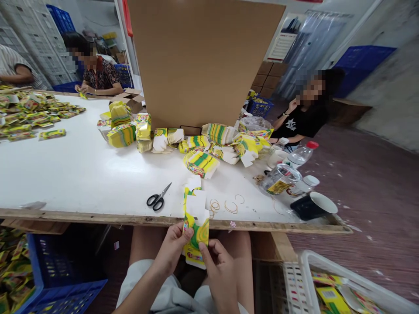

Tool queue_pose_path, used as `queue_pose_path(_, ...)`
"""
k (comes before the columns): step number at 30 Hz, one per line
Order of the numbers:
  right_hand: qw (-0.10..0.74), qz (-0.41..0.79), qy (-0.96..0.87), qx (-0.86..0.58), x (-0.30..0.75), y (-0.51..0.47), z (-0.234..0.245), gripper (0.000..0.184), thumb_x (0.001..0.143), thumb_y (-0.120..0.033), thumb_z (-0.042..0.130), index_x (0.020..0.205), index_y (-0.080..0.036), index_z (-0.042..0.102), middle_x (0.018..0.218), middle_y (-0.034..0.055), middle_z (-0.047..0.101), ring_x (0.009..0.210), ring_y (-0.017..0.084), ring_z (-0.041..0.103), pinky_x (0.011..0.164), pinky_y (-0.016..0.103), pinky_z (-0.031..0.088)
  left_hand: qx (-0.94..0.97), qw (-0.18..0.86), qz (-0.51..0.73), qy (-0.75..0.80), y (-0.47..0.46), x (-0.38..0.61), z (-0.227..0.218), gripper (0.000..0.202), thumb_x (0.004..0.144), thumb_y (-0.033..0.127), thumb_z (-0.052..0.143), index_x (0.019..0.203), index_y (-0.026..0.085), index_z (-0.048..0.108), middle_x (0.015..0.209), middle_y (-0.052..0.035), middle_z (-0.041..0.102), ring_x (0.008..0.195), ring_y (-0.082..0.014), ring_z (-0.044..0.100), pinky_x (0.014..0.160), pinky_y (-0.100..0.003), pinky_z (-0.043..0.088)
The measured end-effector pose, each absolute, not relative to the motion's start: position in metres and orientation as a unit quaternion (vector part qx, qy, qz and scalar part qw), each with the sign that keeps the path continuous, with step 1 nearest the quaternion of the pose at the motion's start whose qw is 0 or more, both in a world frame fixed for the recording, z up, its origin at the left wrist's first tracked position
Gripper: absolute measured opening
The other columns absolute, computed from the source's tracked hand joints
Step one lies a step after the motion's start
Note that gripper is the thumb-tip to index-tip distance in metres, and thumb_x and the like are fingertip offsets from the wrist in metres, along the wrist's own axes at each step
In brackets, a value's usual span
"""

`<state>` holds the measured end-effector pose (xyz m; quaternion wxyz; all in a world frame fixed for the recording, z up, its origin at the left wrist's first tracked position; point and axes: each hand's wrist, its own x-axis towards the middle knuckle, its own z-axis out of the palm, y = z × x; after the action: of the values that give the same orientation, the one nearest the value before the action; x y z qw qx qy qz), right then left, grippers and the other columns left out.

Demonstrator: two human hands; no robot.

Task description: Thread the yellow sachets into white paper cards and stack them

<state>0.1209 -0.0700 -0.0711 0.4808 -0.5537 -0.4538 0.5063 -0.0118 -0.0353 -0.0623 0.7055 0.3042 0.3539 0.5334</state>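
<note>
A flat yellow-and-green printed carton (195,226) is held upright over my lap, just below the table's front edge. My left hand (172,249) grips its left side with the thumb on the front. My right hand (220,270) pinches its lower right part. The carton's white flaps stand open at the top. Black-handled scissors (158,199) lie on the white table (81,174) just left of the carton. A few rubber bands (225,205) lie to its right.
Bundles of the same cartons (199,162) sit mid-table in front of a tall cardboard sheet (203,61). A jar (279,179), bottle (299,156) and dark cup (312,205) stand at right. Blue crate (55,270) below left, white basket (330,283) below right. People sit at the far left and right.
</note>
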Motion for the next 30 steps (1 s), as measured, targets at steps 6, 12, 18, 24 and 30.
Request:
queue_pose_path(6,0.473,0.46,-0.482,-0.576,0.128,-0.069,-0.07,0.029,0.082,-0.048,0.067,0.077,-0.019,0.063,0.071,0.0031,0.065,0.065,0.019,0.06,0.06,0.027,0.053,0.377,0.619,0.56,0.401,-0.043,-0.013,-0.063,0.062,0.084,0.03,0.07,0.134,0.025,0.034,0.109,-0.0078,0.074,0.097,-0.0213,0.069,0.084,-0.031,0.052)
queue_pose_path(12,0.507,0.497,-0.496,-0.501,0.146,-0.061,-0.058,0.053,0.085,-0.039,0.067,0.133,-0.024,0.051,0.113,0.0109,0.068,0.092,0.022,0.066,0.08,0.032,0.055,0.49,0.627,0.478,0.373,-0.048,-0.022,-0.048,0.05,0.09,0.032,0.061,0.135,0.024,0.042,0.114,-0.0105,0.07,0.105,-0.0234,0.065,0.088,-0.031,0.05)
queue_pose_path(18,0.455,0.558,-0.513,-0.468,0.165,-0.056,-0.041,0.024,0.087,-0.042,0.064,0.1,-0.022,0.064,0.081,0.0038,0.069,0.07,0.018,0.062,0.062,0.025,0.05,0.403,0.751,0.437,0.286,-0.052,-0.024,-0.041,0.033,0.079,0.03,0.076,0.106,0.022,0.058,0.089,-0.0037,0.072,0.079,-0.0178,0.069,0.07,-0.025,0.049)
queue_pose_path(24,0.487,0.48,-0.537,-0.495,0.165,-0.054,-0.039,0.022,0.083,-0.042,0.068,0.08,-0.02,0.067,0.078,0.004,0.065,0.072,0.019,0.061,0.064,0.026,0.05,0.392,0.785,0.397,0.269,-0.053,-0.025,-0.046,0.073,0.076,0.031,0.079,0.138,0.027,0.041,0.096,-0.0074,0.074,0.086,-0.0218,0.071,0.073,-0.029,0.052)
queue_pose_path(30,0.503,0.48,-0.476,-0.538,0.171,-0.054,-0.047,0.039,0.082,-0.048,0.067,0.11,-0.02,0.066,0.075,0.0031,0.065,0.067,0.018,0.06,0.061,0.027,0.049,0.491,0.657,0.435,0.373,-0.048,-0.022,-0.051,0.038,0.081,0.03,0.072,0.117,0.019,0.065,0.113,-0.0119,0.071,0.102,-0.026,0.067,0.085,-0.033,0.052)
